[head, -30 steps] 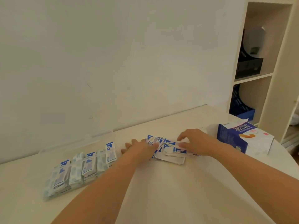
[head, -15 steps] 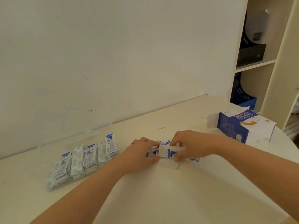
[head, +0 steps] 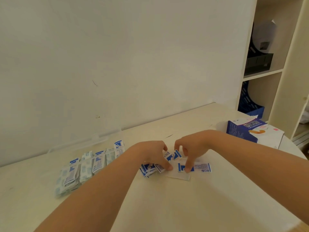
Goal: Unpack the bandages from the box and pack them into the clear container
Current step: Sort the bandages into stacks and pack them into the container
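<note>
Cream table [head: 184, 206] meets plain wall [head: 133, 56]; box [head: 245, 133] near shelves [head: 262, 73] at right.

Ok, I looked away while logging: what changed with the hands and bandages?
The right hand let go of the bandage it pinched; it now lies flat on the table under a fingertip. The left hand gathered the loose bandages into a gripped bunch. The clear container and bandage box stayed put.

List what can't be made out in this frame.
Head view:
- Loose bandages: count hidden under left hand.
- Right hand: pinching or just pressing the flat bandage, unclear.
- Box: inside not visible from this angle.
- Clear container: count of packed bandages, too blurred.
</note>
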